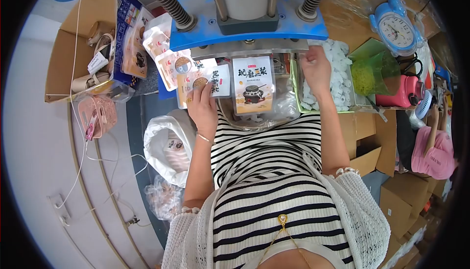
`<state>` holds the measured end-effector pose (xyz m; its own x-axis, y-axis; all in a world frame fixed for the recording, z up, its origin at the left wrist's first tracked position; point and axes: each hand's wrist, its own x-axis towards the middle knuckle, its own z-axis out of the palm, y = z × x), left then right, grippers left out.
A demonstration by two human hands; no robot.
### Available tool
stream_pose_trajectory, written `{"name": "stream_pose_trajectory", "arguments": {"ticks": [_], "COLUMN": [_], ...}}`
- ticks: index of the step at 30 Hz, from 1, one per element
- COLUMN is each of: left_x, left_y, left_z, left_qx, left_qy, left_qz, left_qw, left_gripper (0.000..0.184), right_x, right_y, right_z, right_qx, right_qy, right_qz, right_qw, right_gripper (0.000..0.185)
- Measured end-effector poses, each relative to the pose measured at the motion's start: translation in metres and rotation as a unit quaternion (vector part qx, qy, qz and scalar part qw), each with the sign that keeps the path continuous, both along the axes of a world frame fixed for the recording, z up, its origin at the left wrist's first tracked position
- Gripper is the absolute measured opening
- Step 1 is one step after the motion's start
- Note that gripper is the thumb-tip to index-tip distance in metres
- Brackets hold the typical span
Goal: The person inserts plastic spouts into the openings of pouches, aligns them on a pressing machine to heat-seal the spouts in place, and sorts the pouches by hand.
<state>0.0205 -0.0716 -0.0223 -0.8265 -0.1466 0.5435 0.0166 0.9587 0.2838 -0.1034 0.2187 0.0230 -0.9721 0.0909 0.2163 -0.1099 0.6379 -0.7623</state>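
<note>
Left of centre in the frame, we see white-and-tan printed pouches (pixel 169 66) fanned with their edges overlapping, perhaps so that each is easy to take singly. The left hand (pixel 203 103) lies over the nearest one, fingers loosely bent on its printed face; we cannot tell whether the thumb pinches it. At the centre, a white pouch with black lettering and a pot picture (pixel 253 85) faces us just below the blue metal press (pixel 196 34), seemingly squared to it. Right of centre, small white plastic pieces (pixel 335 68) fill a green-rimmed bin (pixel 296 93), probably for easy reach. The right hand (pixel 316 64) is at the bin's upper left, forearm extended, fingers curled; we cannot see whether they hold anything.
</note>
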Motion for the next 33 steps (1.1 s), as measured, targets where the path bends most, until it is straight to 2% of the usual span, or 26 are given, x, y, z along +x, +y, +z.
{"name": "stream_pose_trajectory", "arguments": {"ticks": [2,3,4,6,7,8,10,11,12,13,14,15,17,18,21,22,25,26,29,30,33], "left_x": [-0.006,-0.009,-0.009,-0.002,0.002,0.006,0.01,0.01,0.009,0.007,0.005,0.004,0.002,0.0,-0.001,-0.002,-0.009,-0.012,-0.04,-0.044,-0.05], "left_y": [-0.006,-0.006,-0.004,0.005,0.009,0.014,0.03,0.038,0.047,0.057,0.065,0.069,0.075,0.076,0.079,0.08,0.071,0.068,0.057,0.055,0.058], "left_z": [0.003,0.004,0.013,0.053,0.066,0.072,0.083,0.084,0.082,0.077,0.072,0.065,0.047,0.041,0.032,0.031,0.028,0.027,0.018,0.015,0.006], "left_qx": [0.063,0.095,0.096,0.165,0.201,0.204,0.265,0.293,0.292,0.382,0.468,0.468,0.521,0.546,0.583,0.6,0.633,0.649,0.642,0.637,0.64], "left_qy": [-0.019,-0.03,-0.029,-0.048,-0.06,-0.064,-0.108,-0.128,-0.129,-0.173,-0.216,-0.22,-0.234,-0.236,-0.233,-0.236,-0.222,-0.214,-0.217,-0.218,-0.189], "left_qz": [0.009,0.01,0.007,0.03,0.044,0.046,-0.03,-0.071,-0.074,-0.085,-0.095,-0.1,-0.126,-0.136,-0.134,-0.136,-0.14,-0.141,-0.1,-0.08,-0.09], "left_qw": [0.998,0.995,0.995,0.985,0.977,0.976,0.958,0.945,0.945,0.904,0.852,0.85,0.811,0.792,0.767,0.752,0.729,0.716,0.729,0.735,0.739], "left_gripper": [0.02,0.017,0.017,0.013,0.012,0.012,0.015,0.018,0.018,0.019,0.02,0.02,0.021,0.022,0.022,0.023,0.021,0.021,0.021,0.021,0.025], "right_x": [0.0,0.002,0.007,0.02,0.027,0.034,0.044,0.045,0.043,0.042,0.039,0.035,0.028,0.026,0.023,0.024,0.034,0.033,0.02,0.016,0.005], "right_y": [0.009,0.011,0.014,0.018,0.017,0.009,-0.012,-0.021,-0.03,-0.035,-0.036,-0.036,-0.035,-0.036,-0.046,-0.047,-0.043,-0.038,-0.014,-0.009,0.008], "right_z": [-0.009,-0.008,-0.002,0.01,0.014,0.019,0.031,0.039,0.048,0.054,0.057,0.059,0.061,0.054,0.017,0.018,0.021,0.018,0.004,0.004,0.011], "right_qx": [-0.127,-0.127,-0.197,-0.329,-0.326,-0.323,-0.32,-0.32,-0.23,-0.133,-0.132,-0.06,0.084,0.086,-0.101,-0.102,-0.142,-0.142,-0.066,-0.065,-0.067], "right_qy": [0.044,0.046,0.001,-0.092,-0.097,-0.104,-0.115,-0.115,-0.023,0.07,0.071,0.064,0.048,0.049,-0.031,-0.031,-0.084,-0.084,0.087,0.088,0.095], "right_qz": [0.009,0.007,0.011,0.016,0.014,0.06,0.154,0.152,0.222,0.284,0.278,0.311,0.377,0.379,0.328,0.329,0.214,0.211,0.118,0.12,0.025], "right_qw": [0.991,0.991,0.98,0.94,0.94,0.939,0.928,0.928,0.947,0.947,0.949,0.946,0.921,0.92,0.939,0.938,0.963,0.964,0.987,0.987,0.993], "right_gripper": [0.019,0.019,0.017,0.014,0.014,0.013,0.011,0.011,0.011,0.013,0.013,0.013,0.015,0.015,0.015,0.015,0.017,0.017,0.02,0.02,0.02]}}
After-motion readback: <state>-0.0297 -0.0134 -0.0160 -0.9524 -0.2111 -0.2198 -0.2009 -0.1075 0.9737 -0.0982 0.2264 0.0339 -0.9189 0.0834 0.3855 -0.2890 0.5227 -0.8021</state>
